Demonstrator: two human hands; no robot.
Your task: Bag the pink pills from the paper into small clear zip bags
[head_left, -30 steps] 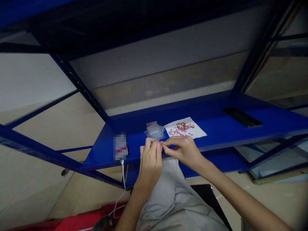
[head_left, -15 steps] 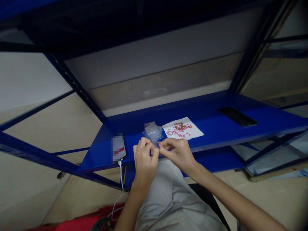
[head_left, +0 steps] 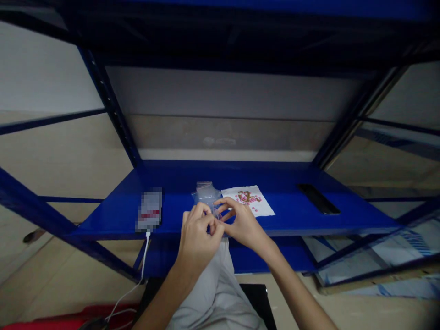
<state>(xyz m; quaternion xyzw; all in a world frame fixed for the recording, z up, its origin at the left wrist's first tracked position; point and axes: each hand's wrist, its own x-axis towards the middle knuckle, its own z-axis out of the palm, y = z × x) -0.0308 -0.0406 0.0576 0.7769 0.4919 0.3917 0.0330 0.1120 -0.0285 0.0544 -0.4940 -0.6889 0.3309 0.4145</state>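
Observation:
Over the front edge of the blue shelf [head_left: 172, 172], my left hand [head_left: 201, 229] is closed in a pinch on a small clear plastic bag [head_left: 216, 211]. Thumb and index finger press together at the bag's lower side, and they partly hide it. Against the bag's right side is my right hand [head_left: 242, 224], its curved fingers spread apart from the thumb. Clear zip bags [head_left: 204, 188] lie in a pile just behind my hands. To their right, pink pills and brownish-green capsules [head_left: 245, 197] are scattered on a white paper sheet [head_left: 266, 210].
A phone [head_left: 150, 208] with a white charging cable [head_left: 146, 256] lies on the left of the shelf. A dark phone [head_left: 319, 199] rests on the right. Blue posts [head_left: 108, 98] and an upper shelf [head_left: 220, 41] frame the space.
My view has levelled and shifted. The right hand's fingers have gone from pinching the bag to being spread beside it. My left hand keeps its pinch.

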